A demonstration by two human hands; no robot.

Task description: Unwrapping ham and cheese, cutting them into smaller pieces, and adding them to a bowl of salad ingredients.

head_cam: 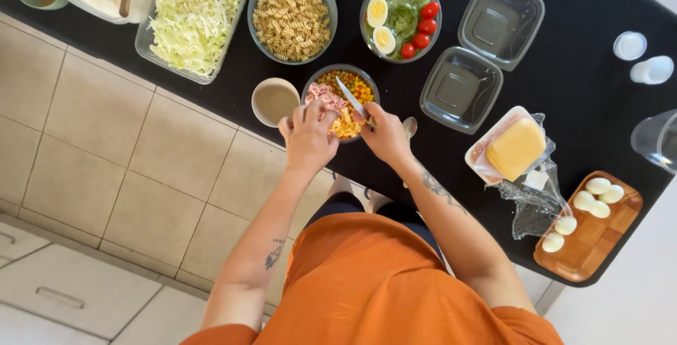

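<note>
My left hand (pixel 308 135) rests on the near rim of a round bowl (pixel 367 80), its fingers on pink ham strips and yellow cheese strips (pixel 326 96) inside. The bowl also holds a mix of corn, peas and red bits. My right hand (pixel 384 132) grips a small knife (pixel 349 96), whose blade points up and left over the bowl's contents. Both hands sit over the front edge of the black counter (pixel 564 91).
Behind the bowl stand a pasta bowl (pixel 292 18), shredded cabbage tray (pixel 194 17), a salad bowl with egg halves and tomatoes (pixel 400 18), and two empty clear containers (pixel 479 56). A small cup (pixel 274 101) sits left. Sliced cheese on a tray (pixel 517 149) and peeled eggs on a wooden board (pixel 589 228) lie right.
</note>
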